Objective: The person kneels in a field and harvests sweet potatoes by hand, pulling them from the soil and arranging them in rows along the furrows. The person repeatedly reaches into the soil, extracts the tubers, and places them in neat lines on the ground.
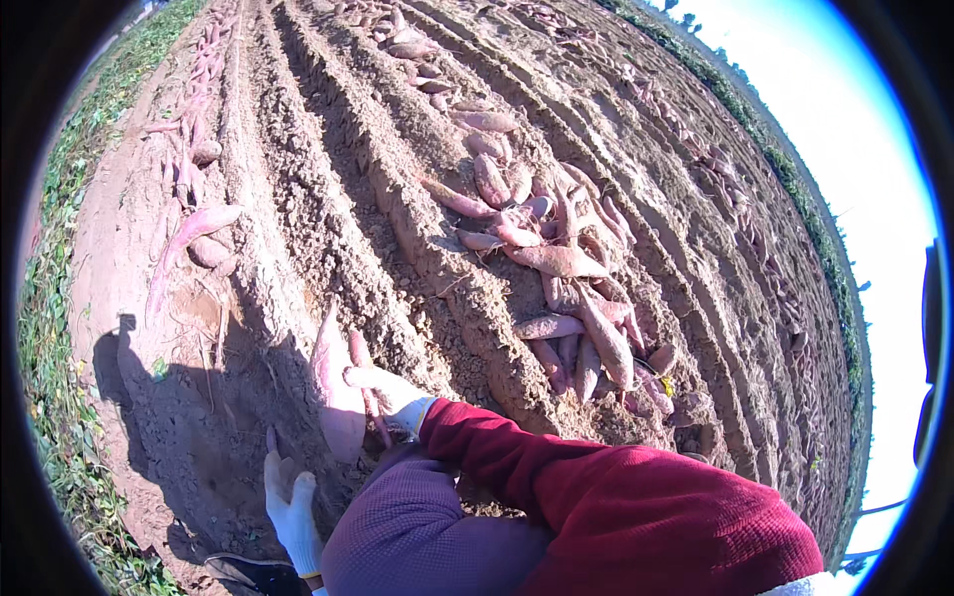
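My right hand (389,395), in a white knit glove, is closed around a slim sweet potato (359,349), whose lower end shows below the palm. Against its fingertips lies a large, pale pink sweet potato (341,406); whether the hand grips that one too is hard to see. My left hand (289,506), also gloved in white, is low over the shaded soil with thumb and fingers apart. Just beyond its fingertips a small, dark sweet potato (270,438) points upward; I cannot tell whether they touch.
A heap of sweet potatoes (563,261) lies on the ridge to the right. Another row of sweet potatoes (195,160) runs away on the left. Furrowed soil (335,201) stretches ahead, with green vines (67,372) along the left edge. My bent knee (417,514) is between my arms.
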`<state>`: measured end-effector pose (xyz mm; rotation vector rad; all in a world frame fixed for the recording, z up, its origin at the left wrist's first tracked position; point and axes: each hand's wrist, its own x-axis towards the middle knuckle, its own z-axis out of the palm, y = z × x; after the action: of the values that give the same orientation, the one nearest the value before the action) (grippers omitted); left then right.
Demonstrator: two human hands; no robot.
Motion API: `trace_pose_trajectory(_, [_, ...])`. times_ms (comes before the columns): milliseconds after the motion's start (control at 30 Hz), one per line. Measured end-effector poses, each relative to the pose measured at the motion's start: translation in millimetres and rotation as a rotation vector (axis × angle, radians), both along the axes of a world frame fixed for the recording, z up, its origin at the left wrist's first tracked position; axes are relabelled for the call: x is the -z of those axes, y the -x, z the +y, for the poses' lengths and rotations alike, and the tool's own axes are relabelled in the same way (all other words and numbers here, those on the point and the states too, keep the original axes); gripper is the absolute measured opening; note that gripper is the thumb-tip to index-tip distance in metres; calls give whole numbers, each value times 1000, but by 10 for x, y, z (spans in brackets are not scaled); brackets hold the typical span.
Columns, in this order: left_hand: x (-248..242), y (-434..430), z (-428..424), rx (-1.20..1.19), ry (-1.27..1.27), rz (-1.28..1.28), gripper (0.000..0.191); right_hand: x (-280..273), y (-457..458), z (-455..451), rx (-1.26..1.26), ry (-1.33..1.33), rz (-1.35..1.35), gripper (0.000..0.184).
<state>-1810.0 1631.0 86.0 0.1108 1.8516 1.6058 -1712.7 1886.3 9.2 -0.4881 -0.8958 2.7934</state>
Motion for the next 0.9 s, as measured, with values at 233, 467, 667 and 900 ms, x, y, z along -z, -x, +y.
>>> trace_pose_trajectory(233, [-847,-83,-1152,-30,438,320,60,45,-2047,997,591,-82,-374,96])
trace_pose_trajectory(467, [-1866,-683,-1753,-173,411,294,48,-43,-3847,2193,935,-48,-563,32])
trace_pose_trajectory(667, [-2138,-1392,-1822,-249,344,368,48,-351,-4364,2531,959,-246,-807,49])
trace_pose_trajectory(900, [-2513,-1699,-1768,-216,329,442,57,-244,-4137,1403,810,-515,-560,41])
